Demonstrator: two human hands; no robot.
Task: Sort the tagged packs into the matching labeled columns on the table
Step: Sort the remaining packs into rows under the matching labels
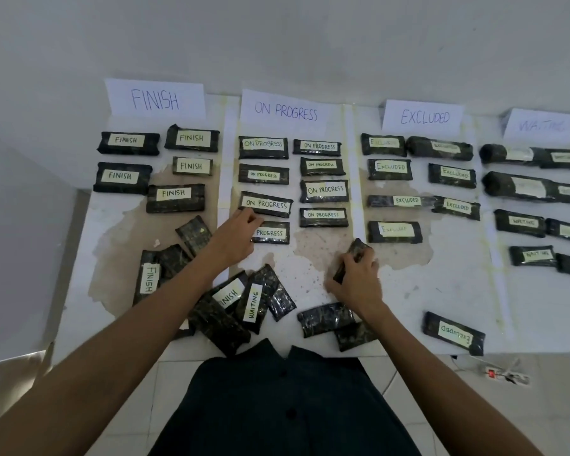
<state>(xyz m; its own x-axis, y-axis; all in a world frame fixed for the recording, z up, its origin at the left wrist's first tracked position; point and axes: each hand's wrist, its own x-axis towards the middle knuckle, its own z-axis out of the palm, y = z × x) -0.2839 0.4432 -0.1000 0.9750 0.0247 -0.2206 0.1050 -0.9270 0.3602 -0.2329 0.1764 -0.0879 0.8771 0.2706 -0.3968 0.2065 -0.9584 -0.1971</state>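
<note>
Four paper signs stand along the wall: FINISH (155,99), ON PROGRESS (286,111), EXCLUDED (424,117) and WAITING (542,126). Dark tagged packs lie in rows below each sign. My left hand (234,236) rests on the left end of the lowest ON PROGRESS pack (272,232), fingers curled at its edge. My right hand (356,278) grips a dark pack (356,253) tilted up off the table, its tag hidden. Unsorted packs lie heaped at the front, among them a WAITING pack (253,304), two FINISH packs (150,278) (229,295) and an EXCLUDED pack (453,334).
The white table (441,291) has brown worn patches and taped column lines. Its front edge runs just before my dark shirt (287,406). A power strip (504,375) lies on the tiled floor at the right. A wall corner stands to the left.
</note>
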